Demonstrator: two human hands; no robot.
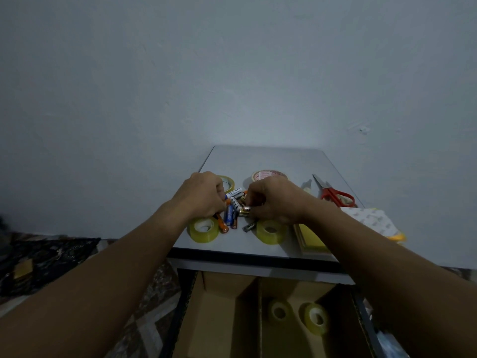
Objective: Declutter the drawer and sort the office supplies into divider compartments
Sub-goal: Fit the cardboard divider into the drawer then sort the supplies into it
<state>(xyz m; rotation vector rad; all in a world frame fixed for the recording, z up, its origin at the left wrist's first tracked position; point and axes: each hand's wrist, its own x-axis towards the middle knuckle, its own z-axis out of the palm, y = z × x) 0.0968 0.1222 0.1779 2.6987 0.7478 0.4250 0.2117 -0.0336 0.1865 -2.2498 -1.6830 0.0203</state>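
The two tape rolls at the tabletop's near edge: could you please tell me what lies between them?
In the head view, loose batteries lie between the left tape roll and the right tape roll.

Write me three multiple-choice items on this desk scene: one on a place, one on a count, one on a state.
1. Where do the red-handled scissors lie?
A on the rug; B on a shelf; C on the tabletop, right side.
2. How many tape rolls lie in the drawer?
A one; B two; C four.
3. What are the left hand and right hand doing?
A fingers curled on the batteries; B hanging idle; C holding paper.

Key: 1 C, they rest near the grey top's right edge. 2 B, two rolls show there, side by side. 3 A, both hands close on the battery pile.
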